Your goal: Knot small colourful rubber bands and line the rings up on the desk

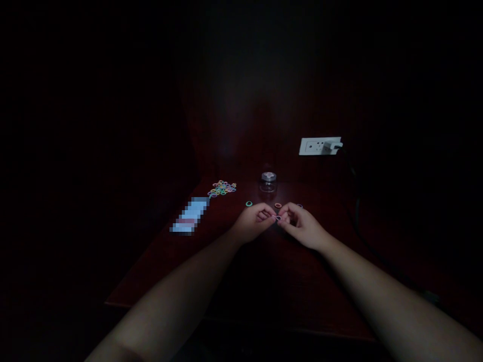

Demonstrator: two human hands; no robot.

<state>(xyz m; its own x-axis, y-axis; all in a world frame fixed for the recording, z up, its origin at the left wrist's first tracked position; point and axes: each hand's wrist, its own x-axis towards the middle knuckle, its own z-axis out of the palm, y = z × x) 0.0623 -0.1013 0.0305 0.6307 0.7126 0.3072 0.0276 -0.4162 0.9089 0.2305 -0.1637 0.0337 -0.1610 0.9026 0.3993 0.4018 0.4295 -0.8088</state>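
Note:
A thin pink hair tie (pixel 278 217) is stretched between my two hands above the dark red table. My left hand (pixel 255 221) pinches its left side between thumb and fingers. On the other side, my right hand (pixel 300 223) has its fingertips closed on the band. Just beyond the hands lie a green hair tie (pixel 249 204), an orange-pink one (pixel 278 205) and a purple one (pixel 300 206), which my right hand partly hides. Further left is a loose pile of hair ties (pixel 222 188) in several colours.
A clear lidded jar (pixel 268 183) stands near the back of the table (pixel 158 271). At the left lies a blurred-out bright flat object (pixel 189 216). A white wall socket (pixel 320 146) holds a plug, its dark cable (pixel 356 206) running down the right side. Surroundings are very dark.

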